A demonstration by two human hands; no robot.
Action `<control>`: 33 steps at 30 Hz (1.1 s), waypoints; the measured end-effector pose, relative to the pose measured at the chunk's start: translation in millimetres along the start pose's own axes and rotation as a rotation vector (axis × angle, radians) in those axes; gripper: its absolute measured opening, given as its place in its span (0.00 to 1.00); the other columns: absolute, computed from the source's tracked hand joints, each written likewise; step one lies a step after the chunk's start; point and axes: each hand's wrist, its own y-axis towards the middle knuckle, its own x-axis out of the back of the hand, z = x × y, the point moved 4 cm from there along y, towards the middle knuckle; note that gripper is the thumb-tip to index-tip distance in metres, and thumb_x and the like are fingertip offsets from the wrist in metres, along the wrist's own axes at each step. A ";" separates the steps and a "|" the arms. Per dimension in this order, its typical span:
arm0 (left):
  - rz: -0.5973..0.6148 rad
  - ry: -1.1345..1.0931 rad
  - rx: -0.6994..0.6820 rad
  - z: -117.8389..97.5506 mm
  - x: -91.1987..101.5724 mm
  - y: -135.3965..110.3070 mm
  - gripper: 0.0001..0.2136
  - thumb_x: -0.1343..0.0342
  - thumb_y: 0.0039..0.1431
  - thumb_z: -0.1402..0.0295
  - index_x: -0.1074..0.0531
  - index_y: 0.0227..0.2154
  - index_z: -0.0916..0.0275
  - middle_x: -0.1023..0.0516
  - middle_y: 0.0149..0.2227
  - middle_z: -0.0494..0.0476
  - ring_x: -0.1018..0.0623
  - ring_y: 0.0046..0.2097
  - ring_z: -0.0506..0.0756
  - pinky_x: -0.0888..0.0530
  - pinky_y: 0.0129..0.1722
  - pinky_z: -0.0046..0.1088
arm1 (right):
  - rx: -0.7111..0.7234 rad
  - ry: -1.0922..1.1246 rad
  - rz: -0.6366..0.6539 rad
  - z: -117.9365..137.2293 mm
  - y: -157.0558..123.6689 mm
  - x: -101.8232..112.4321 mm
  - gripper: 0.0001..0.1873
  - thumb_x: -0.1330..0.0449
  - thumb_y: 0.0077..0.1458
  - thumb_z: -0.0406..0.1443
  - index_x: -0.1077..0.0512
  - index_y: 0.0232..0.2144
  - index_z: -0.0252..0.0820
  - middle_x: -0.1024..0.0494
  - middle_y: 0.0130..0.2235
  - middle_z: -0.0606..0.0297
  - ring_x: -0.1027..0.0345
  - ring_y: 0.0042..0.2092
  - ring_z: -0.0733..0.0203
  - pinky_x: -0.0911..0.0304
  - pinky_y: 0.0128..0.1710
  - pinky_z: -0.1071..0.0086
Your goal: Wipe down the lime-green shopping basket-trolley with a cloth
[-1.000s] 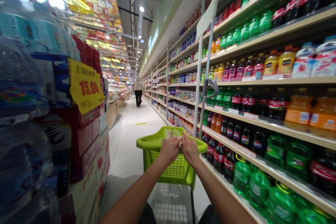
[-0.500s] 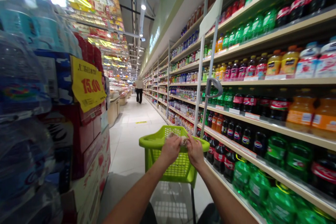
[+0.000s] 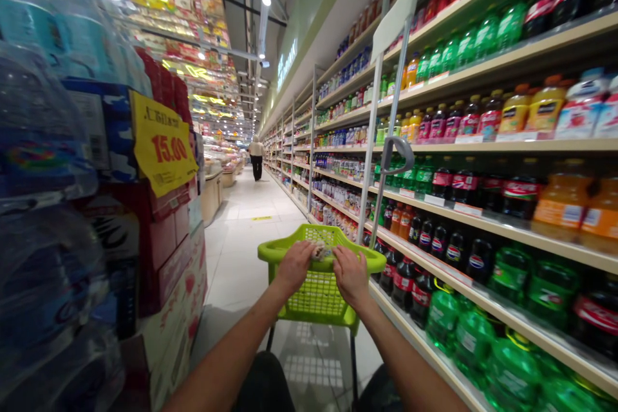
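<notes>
A lime-green shopping basket on a cart (image 3: 313, 293) rolls in front of me down a supermarket aisle. My left hand (image 3: 292, 266) is closed over its near rim. My right hand (image 3: 351, 275) grips the same rim a little to the right. Between the two hands sits a small pale crumpled thing (image 3: 319, 250), held against the rim; I cannot make out what it is. Both forearms reach forward from the bottom of the view.
Drink shelves (image 3: 483, 141) with soda and juice bottles run close along the right. Stacked bottled water and red cartons with a yellow 15.00 price sign (image 3: 161, 151) crowd the left. Pale tiled floor (image 3: 241, 232) stretches ahead. A person (image 3: 256, 158) walks far down the aisle.
The hands dropped from working the small pale thing above the basket onto its near rim. The view has advanced slightly along the aisle.
</notes>
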 end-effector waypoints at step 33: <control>0.079 0.016 0.041 -25.0 -10.7 13.7 0.14 0.57 0.55 0.76 0.31 0.42 0.65 0.27 0.45 0.60 0.30 0.49 0.55 0.35 0.52 0.38 | 0.075 -0.019 -0.140 -19.3 -10.3 0.9 0.20 0.58 0.58 0.36 0.35 0.47 0.35 0.28 0.47 0.56 0.39 0.50 0.58 0.55 0.53 0.60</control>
